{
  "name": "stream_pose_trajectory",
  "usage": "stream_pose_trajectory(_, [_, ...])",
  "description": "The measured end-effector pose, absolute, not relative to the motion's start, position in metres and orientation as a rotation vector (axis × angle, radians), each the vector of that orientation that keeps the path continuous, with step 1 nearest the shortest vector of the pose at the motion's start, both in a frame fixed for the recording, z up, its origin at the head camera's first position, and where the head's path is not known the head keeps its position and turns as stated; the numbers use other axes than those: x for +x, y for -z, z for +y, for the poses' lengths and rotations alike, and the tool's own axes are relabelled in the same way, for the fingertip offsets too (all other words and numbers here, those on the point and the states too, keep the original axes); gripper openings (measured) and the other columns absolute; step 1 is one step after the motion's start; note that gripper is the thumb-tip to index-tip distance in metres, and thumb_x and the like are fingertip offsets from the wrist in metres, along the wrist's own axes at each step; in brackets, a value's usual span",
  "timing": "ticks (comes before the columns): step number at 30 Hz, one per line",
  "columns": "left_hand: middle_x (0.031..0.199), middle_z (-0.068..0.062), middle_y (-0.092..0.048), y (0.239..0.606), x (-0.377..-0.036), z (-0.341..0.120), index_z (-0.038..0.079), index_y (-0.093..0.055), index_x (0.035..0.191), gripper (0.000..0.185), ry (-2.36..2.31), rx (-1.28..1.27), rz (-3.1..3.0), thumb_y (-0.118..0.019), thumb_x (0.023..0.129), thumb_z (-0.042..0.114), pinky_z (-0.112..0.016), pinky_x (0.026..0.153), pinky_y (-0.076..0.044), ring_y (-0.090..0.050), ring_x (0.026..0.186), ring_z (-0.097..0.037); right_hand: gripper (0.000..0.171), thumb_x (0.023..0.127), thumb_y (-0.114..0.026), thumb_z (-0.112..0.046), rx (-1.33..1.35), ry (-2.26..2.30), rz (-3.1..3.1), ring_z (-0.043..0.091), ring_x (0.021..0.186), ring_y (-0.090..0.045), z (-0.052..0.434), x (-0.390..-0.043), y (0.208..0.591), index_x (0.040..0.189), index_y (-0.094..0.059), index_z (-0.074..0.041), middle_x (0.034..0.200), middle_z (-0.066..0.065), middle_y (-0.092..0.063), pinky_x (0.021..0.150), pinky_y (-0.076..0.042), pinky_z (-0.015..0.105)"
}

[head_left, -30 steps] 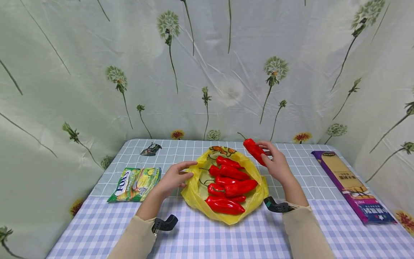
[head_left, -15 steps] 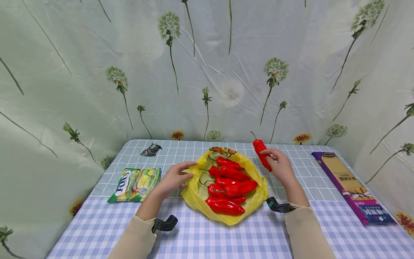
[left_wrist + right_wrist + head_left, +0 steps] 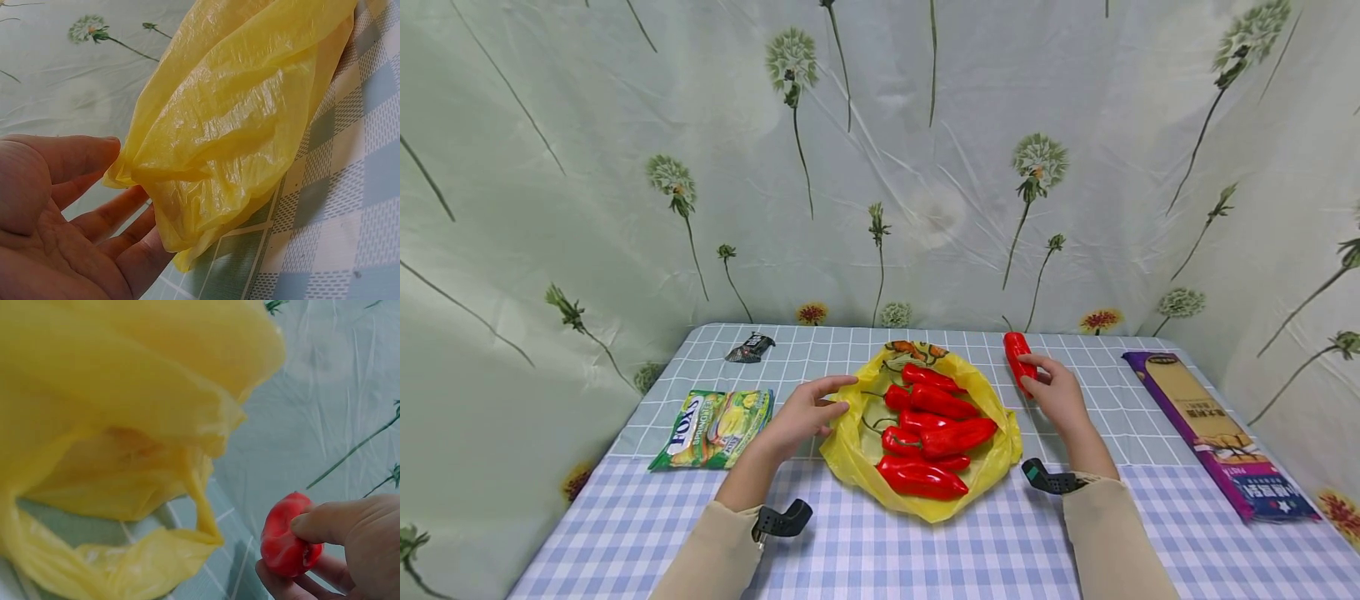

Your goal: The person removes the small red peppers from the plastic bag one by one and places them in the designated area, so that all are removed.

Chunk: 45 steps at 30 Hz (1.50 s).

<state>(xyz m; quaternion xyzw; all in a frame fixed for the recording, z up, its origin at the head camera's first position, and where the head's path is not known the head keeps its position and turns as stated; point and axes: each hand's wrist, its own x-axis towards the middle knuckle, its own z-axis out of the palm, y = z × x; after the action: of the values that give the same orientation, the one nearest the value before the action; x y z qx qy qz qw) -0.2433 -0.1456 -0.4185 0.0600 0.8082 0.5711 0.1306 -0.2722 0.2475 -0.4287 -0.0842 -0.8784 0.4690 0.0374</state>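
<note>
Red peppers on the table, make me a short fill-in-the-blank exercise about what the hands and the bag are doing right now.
1. The right hand holds one red ____ beside the bag.
2. The left hand touches the edge of the ____ plastic bag.
3. The other red peppers lie ____ the open bag.
4. The green Fox's candy packet lies on the person's ____ side of the bag.

Missing words: pepper; yellow; inside; left

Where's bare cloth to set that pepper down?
Free: between the yellow bag and the purple box, where the right hand holds the pepper; also the near edge. Crowded: inside the bag, full of peppers.
</note>
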Motion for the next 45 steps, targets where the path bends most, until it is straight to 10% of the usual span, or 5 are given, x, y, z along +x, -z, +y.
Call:
stream_pose_trajectory(20, [0.151, -0.012, -0.048, 0.418, -0.243, -0.145, 0.02, -0.059, 0.139, 0.042, -1.655, 0.194, 2.353, -0.062, 0.098, 0.014, -0.028, 0.068, -0.052, -0.06, 0.107, -0.022, 0.07, 0.097, -0.061, -0.016, -0.24, -1.358, -2.905, 0.047, 0.137, -0.034, 0.255, -0.274, 0.439, 0.158, -0.027, -0.008, 0.156, 0.03, -0.031, 0.11, -0.041, 0.058])
stream_pose_trajectory(45, [0.151, -0.013, -0.048, 0.419, -0.242, -0.145, 0.02, -0.058, 0.14, 0.041, -1.649, 0.204, 2.348, -0.061, 0.099, 0.015, -0.027, 0.066, -0.051, -0.058, 0.105, -0.022, 0.062, 0.094, -0.065, -0.023, -0.232, -1.144, -2.936, 0.048, 0.132, -0.04, 0.255, -0.272, 0.436, 0.148, -0.042, -0.004, 0.147, 0.032, -0.039, 0.104, -0.046, 0.059])
